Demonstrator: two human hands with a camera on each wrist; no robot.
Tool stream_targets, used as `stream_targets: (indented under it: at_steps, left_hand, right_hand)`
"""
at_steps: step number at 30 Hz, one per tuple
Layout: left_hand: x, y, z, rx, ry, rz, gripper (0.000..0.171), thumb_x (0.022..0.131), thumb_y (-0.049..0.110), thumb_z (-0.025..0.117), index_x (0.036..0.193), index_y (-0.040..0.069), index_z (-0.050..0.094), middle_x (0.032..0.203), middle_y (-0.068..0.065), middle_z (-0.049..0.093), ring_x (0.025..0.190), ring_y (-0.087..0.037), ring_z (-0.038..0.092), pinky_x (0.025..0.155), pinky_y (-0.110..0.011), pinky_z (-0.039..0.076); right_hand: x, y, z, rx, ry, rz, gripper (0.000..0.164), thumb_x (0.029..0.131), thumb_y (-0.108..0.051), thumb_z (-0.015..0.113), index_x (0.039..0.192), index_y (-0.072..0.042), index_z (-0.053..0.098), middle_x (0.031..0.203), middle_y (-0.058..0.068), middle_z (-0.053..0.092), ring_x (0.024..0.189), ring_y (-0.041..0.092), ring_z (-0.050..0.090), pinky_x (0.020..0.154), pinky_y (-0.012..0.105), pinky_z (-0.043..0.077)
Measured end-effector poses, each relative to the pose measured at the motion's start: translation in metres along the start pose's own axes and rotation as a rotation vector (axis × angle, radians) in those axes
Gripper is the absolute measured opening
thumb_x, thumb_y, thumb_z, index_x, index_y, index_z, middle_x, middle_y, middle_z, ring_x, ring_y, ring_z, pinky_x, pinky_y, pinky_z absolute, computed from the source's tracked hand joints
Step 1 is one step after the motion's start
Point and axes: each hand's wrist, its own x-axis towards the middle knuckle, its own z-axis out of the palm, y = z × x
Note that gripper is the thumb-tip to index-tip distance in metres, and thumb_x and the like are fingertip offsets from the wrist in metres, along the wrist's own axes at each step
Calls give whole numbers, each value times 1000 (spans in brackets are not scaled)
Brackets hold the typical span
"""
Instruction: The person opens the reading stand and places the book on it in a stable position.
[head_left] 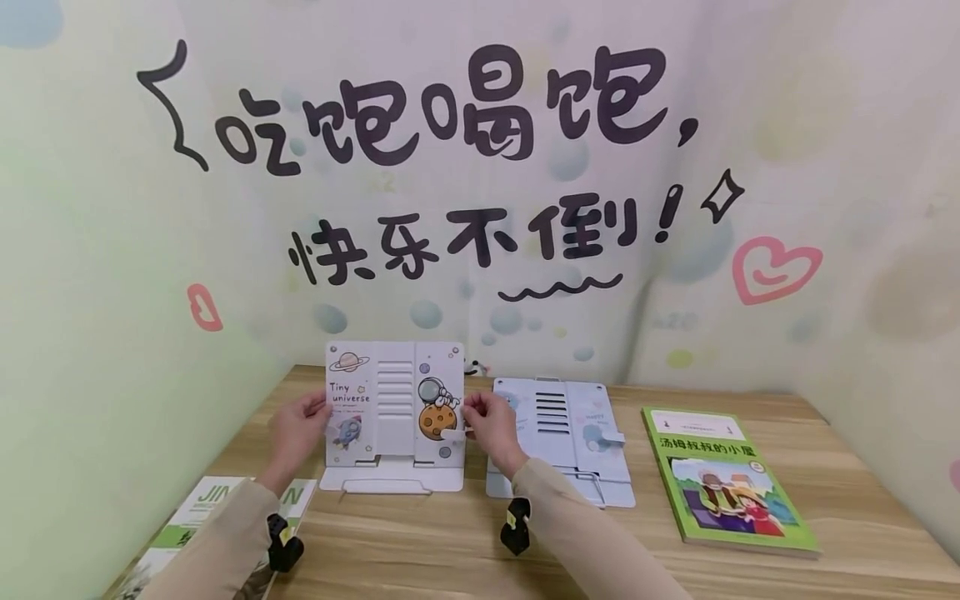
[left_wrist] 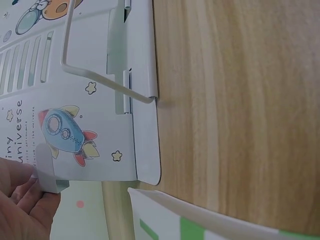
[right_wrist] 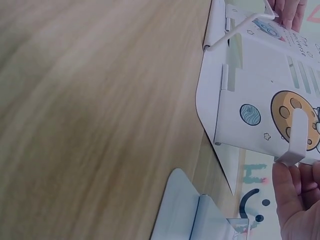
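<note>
A white metal book stand (head_left: 396, 433) with "Tiny universe", a rocket and an astronaut printed on it stands upright on the table. My left hand (head_left: 298, 433) pinches its left edge at the small page clip (left_wrist: 46, 170), thumb in front and fingers behind. At the right edge, my right hand (head_left: 495, 429) holds the stand by the other page clip (right_wrist: 296, 137), fingertips curled at the edge. A bent wire rest (left_wrist: 107, 80) juts out in front of the lower ledge. Close to the right hand, a second, pale blue book stand (head_left: 555, 446) leans back further.
On the wooden table (head_left: 420, 550), a green-edged book (head_left: 731, 479) with a cartoon cover lies at the right. A green and white magazine (head_left: 217, 492) lies at the left, partly under the left forearm. Behind the table hangs a printed cloth (head_left: 465, 192) with large black characters.
</note>
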Motion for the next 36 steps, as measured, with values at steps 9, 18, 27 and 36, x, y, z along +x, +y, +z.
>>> stream_targets:
  at_steps: [9,18,27,36]
  left_hand:
    - [0,1,-2,-17,-1,-11,31,91,5,56,119,-8,58,117,-26,60,105,-37,61,79,-28,54]
    - [1,0,-6,-21,-23,-3,33,91,6,55,122,-8,56,119,-26,59,108,-38,60,83,-33,53]
    - [-24,-25,-61,68,-109,52,47,95,18,53,129,-14,46,127,-31,51,106,-22,61,72,1,39]
    - [-57,-71,-137,315,-279,-93,66,98,35,44,133,-20,32,128,-35,47,115,-51,47,88,-53,45]
  right_hand:
    - [1,-2,2,-15,-7,3,6,90,-2,58,95,1,60,81,8,57,74,18,60,71,42,57]
    - [-2,-4,4,4,51,2,11,92,-4,56,102,0,60,89,11,59,80,20,59,74,38,56]
    - [-63,-23,31,394,55,-92,19,92,0,51,108,9,54,98,23,58,84,19,57,80,30,53]
    - [-132,-23,85,466,-472,255,24,89,0,57,112,10,56,94,8,64,86,13,63,83,33,54]
